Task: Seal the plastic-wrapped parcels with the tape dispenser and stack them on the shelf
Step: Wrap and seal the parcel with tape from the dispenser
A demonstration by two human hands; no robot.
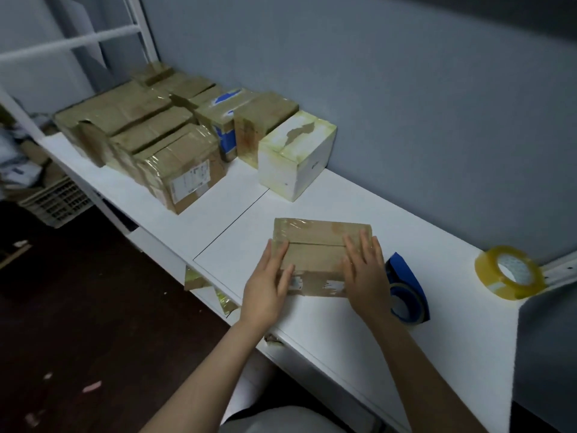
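Note:
A brown cardboard parcel (315, 251) covered in clear tape lies flat on the white shelf top (327, 323) in front of me. My left hand (268, 285) rests on its left end with straight fingers. My right hand (365, 276) rests on its right end, fingers straight. A blue tape dispenser (406, 292) stands on the shelf just right of my right hand, untouched. A roll of clear yellowish tape (509, 271) lies further right near the wall.
Several taped brown parcels (140, 132) are packed in a row at the far left of the shelf, with a white box (295, 154) beside them. A grey wall runs behind. A white frame (71, 42) rises at the far left; dark floor lies below.

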